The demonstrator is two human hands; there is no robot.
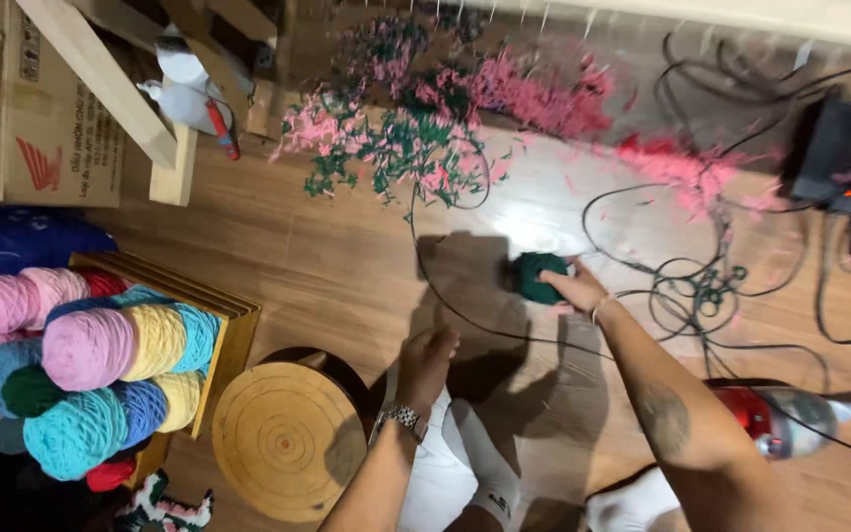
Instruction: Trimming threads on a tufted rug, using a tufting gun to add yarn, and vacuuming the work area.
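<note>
Item: small dark green ball of yarn, on the wooden floor at centre, near a loose black cord.
Right hand: fingers closed around the ball's right side.
Left hand: loosely curled, nearer, holding nothing visible.
Far: pink and green yarn scraps.
Left: wooden crate of coloured yarn skeins.
Handling: grip whole ball firmly so strands stay wound; lift clear of the cord.

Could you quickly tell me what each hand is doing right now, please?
Left hand: loosely curled, apparently empty, hanging above the wooden floor.
Right hand: closed on a dark green yarn ball at the floor.
</note>
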